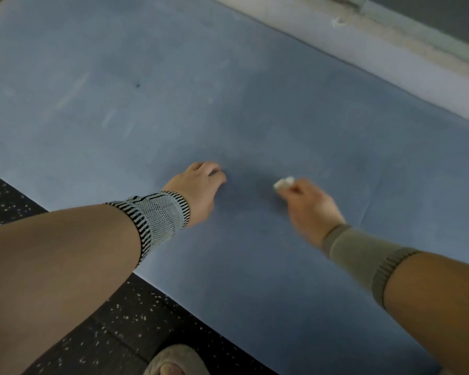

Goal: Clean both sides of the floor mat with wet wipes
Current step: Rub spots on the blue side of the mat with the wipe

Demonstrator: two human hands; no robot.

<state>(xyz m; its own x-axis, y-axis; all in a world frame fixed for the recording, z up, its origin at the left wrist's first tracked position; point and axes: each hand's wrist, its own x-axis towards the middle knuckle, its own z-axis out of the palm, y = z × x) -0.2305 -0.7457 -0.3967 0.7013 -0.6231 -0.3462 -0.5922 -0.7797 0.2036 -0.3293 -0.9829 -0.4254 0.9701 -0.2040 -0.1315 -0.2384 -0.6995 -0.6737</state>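
A big blue floor mat (228,90) lies flat and fills most of the view. It runs slantwise from the top left corner down to the bottom right. It has pale scuff marks and one small dark spot (137,85) on its top left part. Thin fold lines show on the mat near its right side.

Along the mat's near edge lies a black floor (98,334) with little white specks. Along the mat's far edge runs a pale grey strip of floor (390,55), and past that strip is a worn, dirty ledge (417,31) in the top right corner.

Two bare arms reach out over the mat from its near edge. The left arm wears a black and white striped wrist band (157,215). The right arm wears a plain olive wrist band (363,263).

The left hand (201,190) is near the middle of the mat. Its fingers are curled under and the fingertips touch the mat. It holds nothing that can be seen.

The right hand (312,209) is just beside the left hand, on the mat too, and it looks blurry. Its fingers pinch a small bunched white wet wipe (283,182). The wipe sticks out from the fingertips and sits down at the mat.

At the bottom edge, on the black floor just off the mat, the toe of a tan sandal (176,359) peeks in.
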